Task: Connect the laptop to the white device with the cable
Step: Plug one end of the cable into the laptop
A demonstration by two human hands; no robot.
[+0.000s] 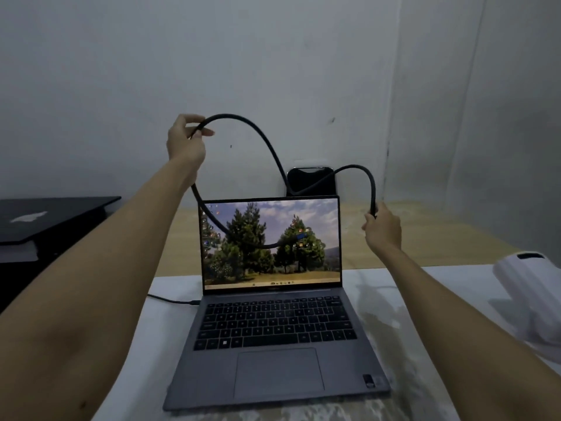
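An open grey laptop (pixel 273 329) stands on the white table (pixel 409 299), its screen lit with a picture of trees. A thick black cable (pixel 267 141) loops in the air above it. My left hand (pixel 185 141) is raised high at the left and pinches the cable. One cable end with a blue-tipped plug (pixel 299 236) hangs loose in front of the screen. My right hand (pixel 383 229) grips the cable further along, to the right of the screen. The white device (pixel 528 284) lies at the table's right edge, apart from both hands.
A thin black cord (pixel 173 300) is plugged into the laptop's left side. A closed black laptop (pixel 45 218) rests on a stand at the left. A dark object (pixel 312 181) stands behind the screen against the wall. A wooden surface (pixel 425 232) lies beyond the table.
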